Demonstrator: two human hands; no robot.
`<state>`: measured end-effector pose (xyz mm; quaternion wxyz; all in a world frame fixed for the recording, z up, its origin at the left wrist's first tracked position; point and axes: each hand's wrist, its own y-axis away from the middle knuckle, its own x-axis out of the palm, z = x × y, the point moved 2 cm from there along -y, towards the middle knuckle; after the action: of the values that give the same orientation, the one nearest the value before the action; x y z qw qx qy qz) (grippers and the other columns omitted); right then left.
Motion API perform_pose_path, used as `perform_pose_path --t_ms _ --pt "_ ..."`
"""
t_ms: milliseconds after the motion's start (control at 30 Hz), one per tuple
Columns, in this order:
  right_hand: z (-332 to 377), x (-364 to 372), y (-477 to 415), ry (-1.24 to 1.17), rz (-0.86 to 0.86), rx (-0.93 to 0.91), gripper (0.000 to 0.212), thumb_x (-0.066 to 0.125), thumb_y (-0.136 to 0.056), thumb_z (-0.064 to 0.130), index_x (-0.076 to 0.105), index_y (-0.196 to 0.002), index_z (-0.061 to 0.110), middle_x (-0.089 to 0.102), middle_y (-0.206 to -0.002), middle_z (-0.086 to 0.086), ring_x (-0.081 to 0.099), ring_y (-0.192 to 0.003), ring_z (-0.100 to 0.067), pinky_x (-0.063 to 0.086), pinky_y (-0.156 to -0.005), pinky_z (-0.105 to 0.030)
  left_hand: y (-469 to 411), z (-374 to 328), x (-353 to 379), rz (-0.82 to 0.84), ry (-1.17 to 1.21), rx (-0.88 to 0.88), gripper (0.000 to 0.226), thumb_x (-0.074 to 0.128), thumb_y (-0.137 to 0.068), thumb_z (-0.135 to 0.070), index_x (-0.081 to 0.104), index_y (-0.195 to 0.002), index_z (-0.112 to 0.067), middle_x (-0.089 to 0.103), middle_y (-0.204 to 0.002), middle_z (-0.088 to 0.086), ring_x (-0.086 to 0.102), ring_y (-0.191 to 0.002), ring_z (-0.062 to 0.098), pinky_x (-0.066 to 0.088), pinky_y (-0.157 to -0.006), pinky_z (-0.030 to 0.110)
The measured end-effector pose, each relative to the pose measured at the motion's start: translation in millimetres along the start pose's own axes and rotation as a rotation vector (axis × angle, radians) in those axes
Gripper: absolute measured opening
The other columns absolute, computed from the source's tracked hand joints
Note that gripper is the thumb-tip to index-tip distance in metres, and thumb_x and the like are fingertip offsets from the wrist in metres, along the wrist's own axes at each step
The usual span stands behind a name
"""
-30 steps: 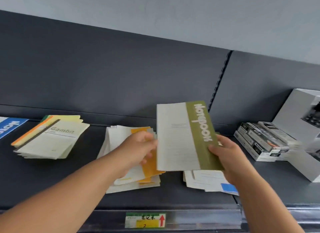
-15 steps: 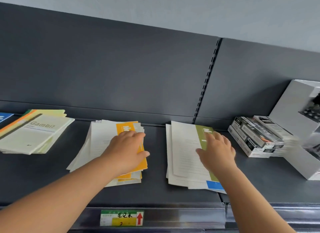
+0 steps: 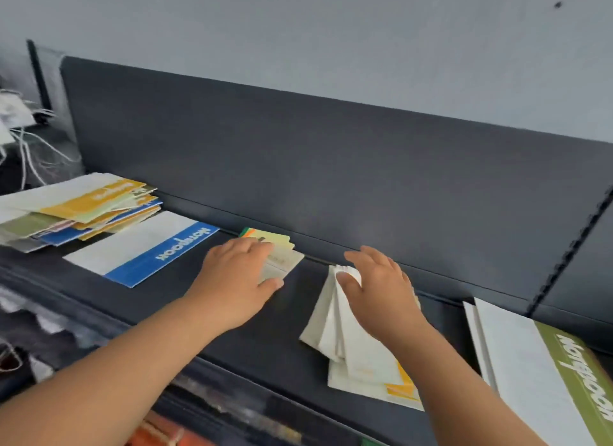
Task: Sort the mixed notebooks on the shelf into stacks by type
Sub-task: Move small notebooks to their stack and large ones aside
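My left hand [image 3: 240, 279] lies flat, fingers spread, on the small stack of cream and pale-yellow notebooks [image 3: 282, 251] against the shelf's back panel. My right hand [image 3: 378, 289] rests, fingers apart, on the top of the fanned white and orange notebook stack [image 3: 358, 356]. A white notebook with a blue band [image 3: 146, 246] lies alone to the left. A messy mixed pile of orange, blue and green notebooks [image 3: 83, 210] sits at the far left. At the right edge lies the stack topped by a green-banded notebook [image 3: 544, 372].
The dark shelf [image 3: 265, 333] has a dark back panel [image 3: 331, 167] with a slotted upright at the right. White cords and clutter [image 3: 20, 137] hang beyond the shelf's left end. Lower shelves with goods show below the front edge.
The view swung left. My right hand left the green-banded notebook on its stack and moved to the orange stack. My left hand moved from the orange stack to the cream stack.
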<state>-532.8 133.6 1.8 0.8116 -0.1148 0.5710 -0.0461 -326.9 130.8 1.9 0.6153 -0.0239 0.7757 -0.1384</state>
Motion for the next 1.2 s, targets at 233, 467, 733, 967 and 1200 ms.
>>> perform_pose_path --t_ms 233,467,733,967,1200 --pt "151 61 -28 -0.187 0.071 -0.142 0.044 0.049 -0.100 0.036 0.049 -0.141 0.020 0.044 -0.150 -0.001 0.041 -0.135 -0.023 0.032 -0.112 -0.037 35 156 -48 -0.041 -0.064 -0.181 0.063 0.045 -0.095 -0.054 0.030 -0.149 -0.025 0.035 -0.153 -0.003 0.031 -0.141 0.018 0.027 -0.114 0.036" --pt "255 117 -42 -0.492 0.226 -0.016 0.048 0.050 -0.100 0.034 0.043 -0.145 0.021 0.043 -0.150 0.001 0.043 -0.135 -0.017 0.035 -0.105 -0.029 63 276 -67 0.014 -0.041 -0.260 0.066 0.046 -0.095 -0.054 0.030 -0.150 -0.022 0.038 -0.151 -0.002 0.035 -0.138 0.019 0.031 -0.112 0.036" --pt "310 154 -68 -0.602 0.292 0.121 0.047 0.048 -0.101 0.030 0.041 -0.146 0.019 0.043 -0.149 0.000 0.050 -0.100 -0.005 0.040 -0.084 -0.022 45 347 -74 0.018 0.036 -0.269 0.065 0.048 -0.095 -0.051 0.029 -0.151 -0.024 0.042 -0.147 -0.001 0.039 -0.134 0.020 0.034 -0.110 0.036" --pt "342 182 -130 -0.845 0.375 0.261 0.043 0.048 -0.100 0.037 0.048 -0.139 0.020 0.059 -0.122 0.004 0.059 -0.113 -0.016 0.048 -0.095 -0.033 1 391 -82 -0.049 0.066 -0.349 0.060 0.050 -0.096 -0.046 0.035 -0.148 -0.021 0.041 -0.149 0.001 0.039 -0.134 0.021 0.034 -0.109 0.034" --pt "381 216 -174 -1.021 0.525 0.333 0.028 0.052 -0.100 0.032 0.054 -0.123 0.016 0.059 -0.116 -0.001 0.063 -0.106 -0.021 0.052 -0.095 -0.036 -43 447 -86 -0.052 0.030 -0.427 0.063 0.051 -0.094 -0.049 0.037 -0.148 -0.019 0.045 -0.146 0.008 0.043 -0.132 0.027 0.036 -0.107 0.040"
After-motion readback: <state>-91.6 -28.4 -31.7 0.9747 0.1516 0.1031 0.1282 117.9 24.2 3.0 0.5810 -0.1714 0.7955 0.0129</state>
